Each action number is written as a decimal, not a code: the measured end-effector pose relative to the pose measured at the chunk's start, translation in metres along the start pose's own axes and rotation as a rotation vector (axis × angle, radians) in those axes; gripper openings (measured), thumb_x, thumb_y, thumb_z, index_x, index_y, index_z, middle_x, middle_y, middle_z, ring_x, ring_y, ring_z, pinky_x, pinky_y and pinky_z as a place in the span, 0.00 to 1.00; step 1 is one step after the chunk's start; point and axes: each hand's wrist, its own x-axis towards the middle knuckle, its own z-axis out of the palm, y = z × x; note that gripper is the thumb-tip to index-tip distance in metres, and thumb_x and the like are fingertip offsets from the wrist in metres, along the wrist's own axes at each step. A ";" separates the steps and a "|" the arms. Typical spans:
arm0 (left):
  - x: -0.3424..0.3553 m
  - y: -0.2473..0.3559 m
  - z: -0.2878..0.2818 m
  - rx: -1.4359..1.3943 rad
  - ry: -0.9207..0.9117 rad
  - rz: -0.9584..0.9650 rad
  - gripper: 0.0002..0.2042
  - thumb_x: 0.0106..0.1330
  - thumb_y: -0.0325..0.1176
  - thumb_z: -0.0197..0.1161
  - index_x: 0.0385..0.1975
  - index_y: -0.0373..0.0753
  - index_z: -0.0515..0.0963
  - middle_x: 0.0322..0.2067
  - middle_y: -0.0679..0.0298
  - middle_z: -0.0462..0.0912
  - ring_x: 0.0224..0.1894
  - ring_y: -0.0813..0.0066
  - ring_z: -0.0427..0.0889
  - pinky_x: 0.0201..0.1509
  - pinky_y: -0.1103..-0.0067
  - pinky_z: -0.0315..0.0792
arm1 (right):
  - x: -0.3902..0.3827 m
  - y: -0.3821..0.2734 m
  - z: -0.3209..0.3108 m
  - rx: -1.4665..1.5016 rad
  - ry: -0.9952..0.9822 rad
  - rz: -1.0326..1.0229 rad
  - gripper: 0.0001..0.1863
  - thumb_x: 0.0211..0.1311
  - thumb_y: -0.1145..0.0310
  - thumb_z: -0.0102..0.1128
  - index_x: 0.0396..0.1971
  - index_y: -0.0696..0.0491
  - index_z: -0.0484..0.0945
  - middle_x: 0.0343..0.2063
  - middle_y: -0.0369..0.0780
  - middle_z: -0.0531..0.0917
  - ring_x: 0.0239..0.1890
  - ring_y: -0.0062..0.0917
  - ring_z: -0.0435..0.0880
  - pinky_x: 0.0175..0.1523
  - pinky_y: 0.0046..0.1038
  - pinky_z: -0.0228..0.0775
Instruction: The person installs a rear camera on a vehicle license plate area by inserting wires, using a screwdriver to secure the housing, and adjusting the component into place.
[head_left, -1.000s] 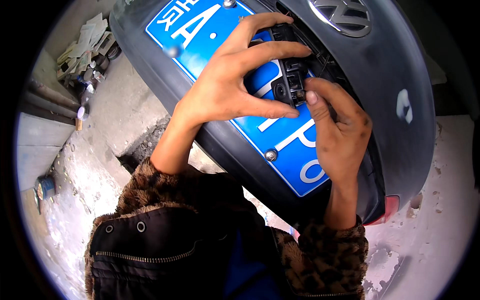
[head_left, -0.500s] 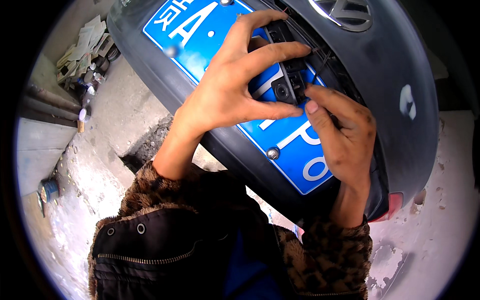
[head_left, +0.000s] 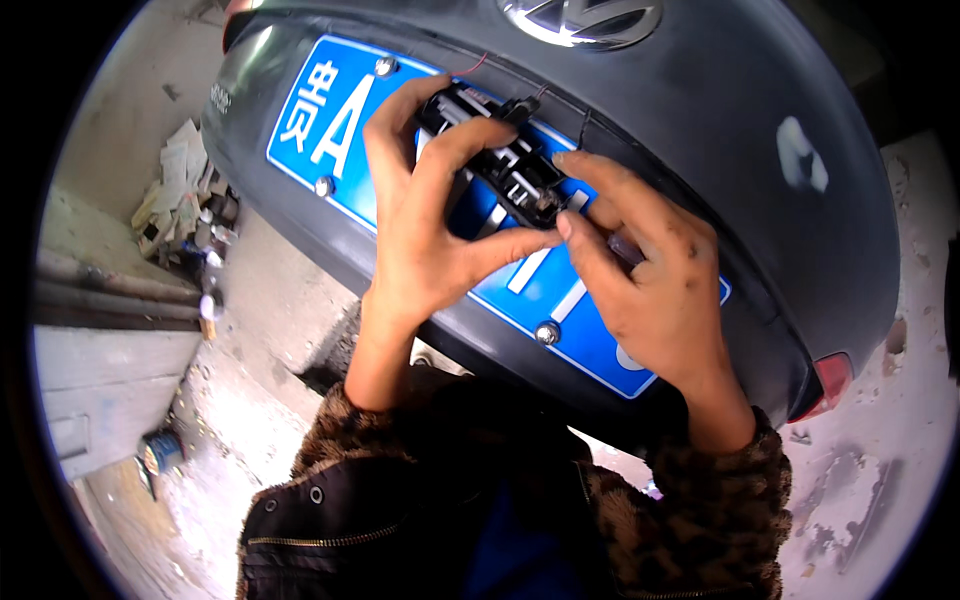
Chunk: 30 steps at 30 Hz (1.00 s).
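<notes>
My left hand [head_left: 425,215] grips a black tailgate handle housing with a built-in camera [head_left: 510,165], its thumb at the lower right end and its fingers across the top. The housing's inner side faces up, showing ribs and bright metal pieces. At its right end is my right hand [head_left: 655,265], thumb and index finger at the housing's edge. A dark object [head_left: 627,248] sits in the curled fingers of that hand, mostly hidden. Behind the housing lies a blue licence plate [head_left: 345,205] with white characters, fixed by shiny bolts.
The grey car tailgate [head_left: 690,100] carries a chrome emblem [head_left: 580,20] and a pale patch [head_left: 801,155]. Thin wires [head_left: 585,120] come from the recess above the plate. A red tail lamp [head_left: 832,385] is at right. Papers [head_left: 180,180] and a can [head_left: 160,452] lie on the left.
The housing has been turned over, so the camera lens no longer shows and the inner side does. Both hands have shifted a little leftward and down along with it; the view has swung too.
</notes>
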 end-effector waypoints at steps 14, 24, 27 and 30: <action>-0.016 -0.002 0.004 0.044 -0.024 -0.070 0.33 0.46 0.43 0.86 0.52 0.43 0.77 0.62 0.47 0.56 0.64 0.46 0.66 0.67 0.56 0.66 | -0.022 0.004 0.011 -0.253 0.035 -0.084 0.20 0.66 0.65 0.68 0.52 0.60 0.78 0.30 0.38 0.79 0.24 0.25 0.83 0.22 0.23 0.74; -0.016 -0.009 0.002 -0.036 -0.011 -0.064 0.23 0.51 0.37 0.84 0.43 0.39 0.80 0.62 0.46 0.56 0.66 0.32 0.69 0.66 0.50 0.69 | -0.024 0.007 0.026 -0.305 0.087 -0.184 0.21 0.61 0.76 0.62 0.54 0.64 0.82 0.22 0.35 0.71 0.19 0.20 0.73 0.25 0.23 0.73; -0.015 -0.011 0.001 0.012 -0.004 -0.058 0.22 0.50 0.37 0.84 0.42 0.40 0.81 0.63 0.47 0.56 0.68 0.30 0.66 0.67 0.48 0.68 | -0.023 0.004 0.030 -0.381 0.122 -0.220 0.19 0.62 0.75 0.61 0.52 0.65 0.84 0.20 0.33 0.69 0.17 0.17 0.71 0.22 0.21 0.70; -0.015 -0.013 -0.001 0.012 0.016 -0.033 0.20 0.50 0.36 0.84 0.41 0.45 0.83 0.61 0.49 0.58 0.67 0.30 0.66 0.67 0.48 0.68 | -0.024 -0.005 0.028 -0.434 0.047 -0.209 0.15 0.65 0.79 0.63 0.50 0.67 0.84 0.22 0.37 0.77 0.17 0.17 0.73 0.20 0.19 0.69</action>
